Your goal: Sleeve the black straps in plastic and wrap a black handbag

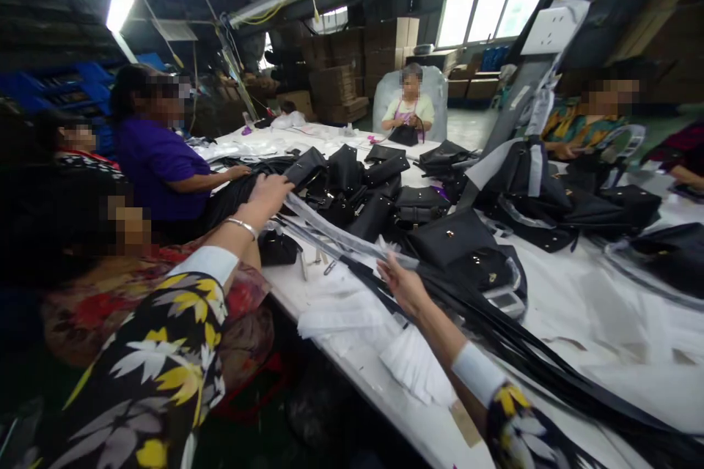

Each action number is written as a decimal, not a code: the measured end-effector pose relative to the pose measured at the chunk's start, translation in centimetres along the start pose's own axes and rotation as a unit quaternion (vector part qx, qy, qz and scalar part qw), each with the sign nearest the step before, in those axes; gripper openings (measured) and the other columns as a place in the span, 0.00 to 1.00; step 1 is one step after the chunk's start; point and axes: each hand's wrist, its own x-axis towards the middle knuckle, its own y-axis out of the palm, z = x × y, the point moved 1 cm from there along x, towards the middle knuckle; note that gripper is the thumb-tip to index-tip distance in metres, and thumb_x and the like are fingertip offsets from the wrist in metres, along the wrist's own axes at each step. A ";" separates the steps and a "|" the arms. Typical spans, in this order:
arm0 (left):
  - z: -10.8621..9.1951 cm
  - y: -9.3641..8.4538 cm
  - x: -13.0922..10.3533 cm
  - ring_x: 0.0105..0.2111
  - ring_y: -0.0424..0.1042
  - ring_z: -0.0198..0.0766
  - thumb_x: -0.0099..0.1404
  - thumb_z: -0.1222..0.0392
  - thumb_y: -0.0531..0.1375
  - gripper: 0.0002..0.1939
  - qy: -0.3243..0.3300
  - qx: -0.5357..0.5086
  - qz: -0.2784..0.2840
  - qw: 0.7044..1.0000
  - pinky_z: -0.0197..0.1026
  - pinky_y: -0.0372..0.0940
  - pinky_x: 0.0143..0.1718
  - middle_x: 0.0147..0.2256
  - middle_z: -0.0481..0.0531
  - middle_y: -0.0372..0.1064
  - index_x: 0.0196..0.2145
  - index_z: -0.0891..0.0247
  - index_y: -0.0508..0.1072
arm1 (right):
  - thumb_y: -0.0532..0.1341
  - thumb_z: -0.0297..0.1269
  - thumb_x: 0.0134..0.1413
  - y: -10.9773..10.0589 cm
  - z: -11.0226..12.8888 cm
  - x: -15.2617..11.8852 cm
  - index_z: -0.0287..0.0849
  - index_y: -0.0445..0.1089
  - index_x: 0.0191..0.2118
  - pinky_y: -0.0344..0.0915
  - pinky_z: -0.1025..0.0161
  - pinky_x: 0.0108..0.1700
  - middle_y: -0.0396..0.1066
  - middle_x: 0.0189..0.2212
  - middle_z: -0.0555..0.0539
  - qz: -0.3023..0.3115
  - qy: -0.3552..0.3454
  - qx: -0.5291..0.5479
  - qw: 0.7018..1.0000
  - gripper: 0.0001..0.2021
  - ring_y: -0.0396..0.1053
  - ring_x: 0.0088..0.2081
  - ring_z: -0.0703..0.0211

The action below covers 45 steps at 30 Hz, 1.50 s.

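Head view: the left hand (272,190) is stretched far forward, fingers closed on the far end of a clear plastic sleeve (341,234) that runs back to the right hand (404,284), which pinches its near end just above a bundle of black straps (495,337) trailing off the white table (594,308). The hands are well apart, with a heap of black handbags (385,190) beyond them, and other people sit around the table.

Black handbags (385,190) crowd the table's (605,322) middle; bare white surface lies open toward the right.
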 end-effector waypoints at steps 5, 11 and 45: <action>-2.6 5.2 -2.5 0.56 0.61 0.48 0.62 0.67 0.56 0.20 -0.009 -0.119 0.051 0.992 0.49 0.51 0.58 0.55 0.60 0.66 0.52 0.64 0.71 | 0.64 0.45 0.53 1.6 -5.4 0.9 0.39 0.73 0.43 0.73 0.50 0.46 0.76 0.38 0.43 0.090 0.023 -0.151 0.984 0.16 0.75 0.41 0.53; -9.6 17.2 -15.9 0.46 0.72 0.48 0.53 0.62 0.64 0.11 -0.086 -0.359 0.198 0.908 0.47 0.60 0.54 0.42 0.55 0.77 0.37 0.59 0.79 | 0.58 0.31 0.56 -10.3 -9.8 -5.8 0.38 0.72 0.48 0.53 0.45 0.61 0.70 0.51 0.38 -0.012 0.025 -0.443 0.896 0.14 0.63 0.56 0.44; -31.0 17.2 -33.0 0.27 0.75 0.39 0.63 0.49 0.61 0.17 -0.275 -0.725 0.418 0.473 0.39 0.69 0.31 0.29 0.58 0.75 0.34 0.70 0.75 | 0.58 0.59 0.54 -13.4 -5.9 -22.2 0.38 0.69 0.51 0.68 0.55 0.49 0.73 0.47 0.38 -0.104 0.164 -0.073 0.978 0.30 0.71 0.47 0.49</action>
